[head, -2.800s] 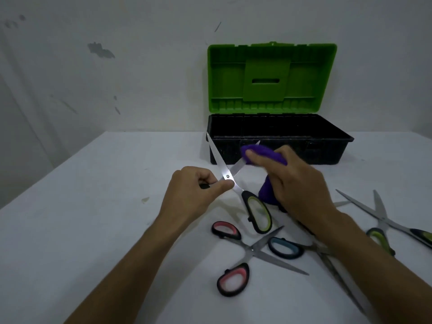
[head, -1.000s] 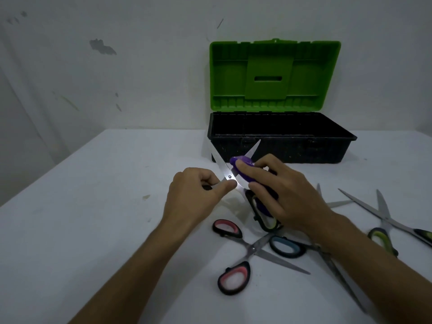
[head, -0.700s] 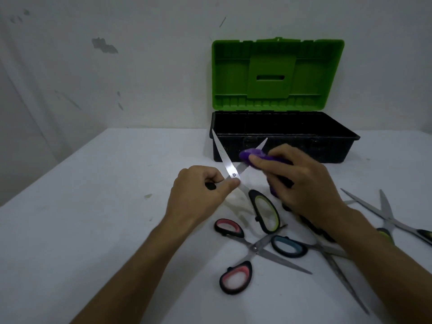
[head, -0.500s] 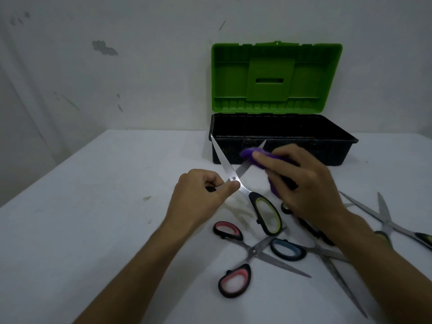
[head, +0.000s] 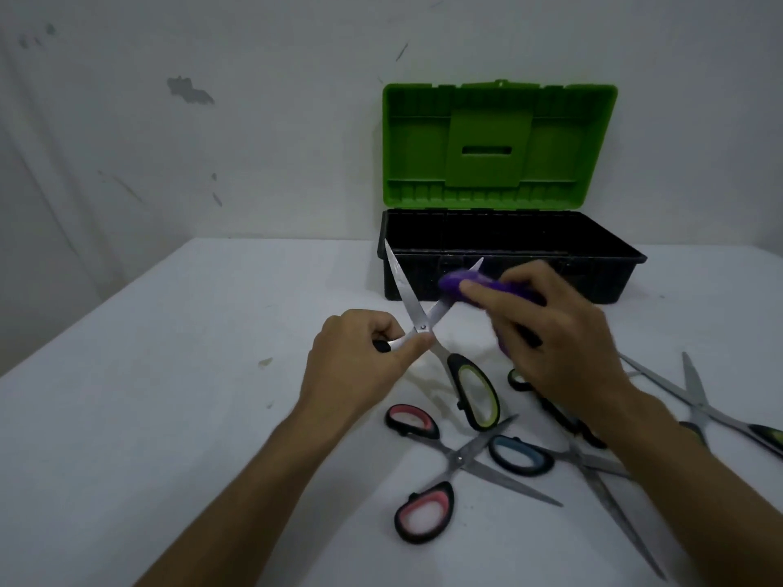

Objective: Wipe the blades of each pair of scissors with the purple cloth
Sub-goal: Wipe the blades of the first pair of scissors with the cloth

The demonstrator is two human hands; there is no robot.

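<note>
Pointing away, open green-handled scissors (head: 423, 319) held by left hand (head: 360, 366).

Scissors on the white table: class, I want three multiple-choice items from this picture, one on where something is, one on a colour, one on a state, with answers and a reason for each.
1. Where is the toolbox?
A. At the table's far edge, by the wall
B. On the floor
C. Under the left arm

2. What colour are the handle insides of the scissors lying nearest the left arm?
A. Blue
B. Pink
C. Yellow

3. How are the held scissors?
A. Closed
B. Blades spread open
C. Inside the toolbox

Answers: 1 A, it stands behind the hands against the wall. 2 B, both loops show pink. 3 B, the blades cross in a V, the cloth on one of them.
</note>
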